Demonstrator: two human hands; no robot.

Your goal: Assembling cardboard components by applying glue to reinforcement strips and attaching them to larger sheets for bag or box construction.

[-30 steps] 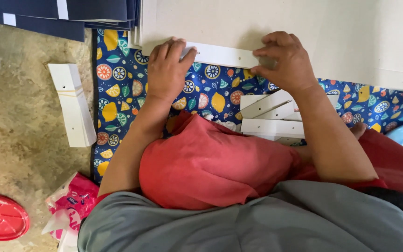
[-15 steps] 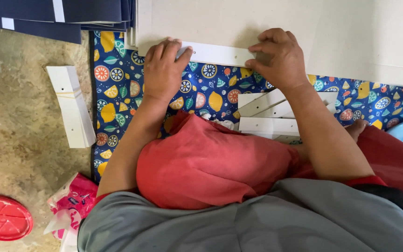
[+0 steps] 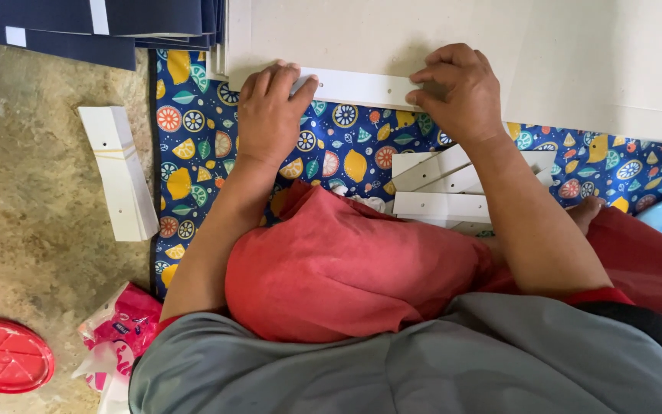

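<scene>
White strip (image 3: 362,86) ends hidden under both hands; red lid (image 3: 3,356) cut by left edge; loose slats (image 3: 442,205) partly behind forearm.

we sit on a mottled stone floor (image 3: 32,253); on it lie a fruit-patterned mat (image 3: 193,146), a bundle of white slats (image 3: 120,172), a red lid (image 3: 3,356) and a pink packet (image 3: 116,337).

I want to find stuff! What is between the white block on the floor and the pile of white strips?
The head view shows the fruit-print mat, the left arm and a red-clad knee between block and strips.
</scene>
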